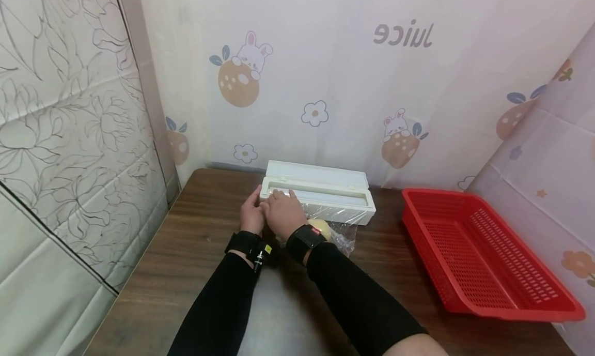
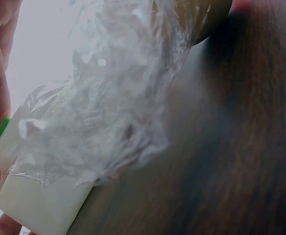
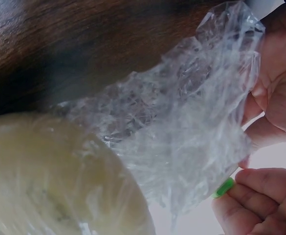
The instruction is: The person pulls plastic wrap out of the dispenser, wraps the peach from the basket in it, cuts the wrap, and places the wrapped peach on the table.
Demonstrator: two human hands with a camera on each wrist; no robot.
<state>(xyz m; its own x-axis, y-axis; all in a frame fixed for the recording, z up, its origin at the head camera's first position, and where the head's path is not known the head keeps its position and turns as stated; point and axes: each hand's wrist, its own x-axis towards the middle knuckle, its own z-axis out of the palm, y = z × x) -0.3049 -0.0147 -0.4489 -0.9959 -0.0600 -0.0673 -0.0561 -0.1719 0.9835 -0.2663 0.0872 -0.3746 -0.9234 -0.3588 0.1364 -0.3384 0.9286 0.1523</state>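
Note:
In the head view a long white cling film dispenser (image 1: 358, 215) stands with its lid (image 1: 321, 174) raised and a roll (image 1: 321, 197) inside. My left hand (image 1: 252, 216) grips the dispenser's left end, thumb and fingers around it. Beside it, my right hand (image 1: 285, 214) reaches over the front edge. Its fingertips are at a small green slider, visible in the left wrist view (image 2: 1, 129) and right wrist view. A pale yellow round object (image 3: 55, 181), perhaps a fruit, sits in crumpled clear film (image 3: 172, 117) before the dispenser. My right hand partly hides it in the head view.
A red plastic basket (image 1: 448, 273) stands on the right side of the brown wooden table (image 1: 186, 252). Behind the table hangs a patterned curtain (image 1: 325, 77); a flower-patterned sheet (image 1: 69, 113) closes off the left.

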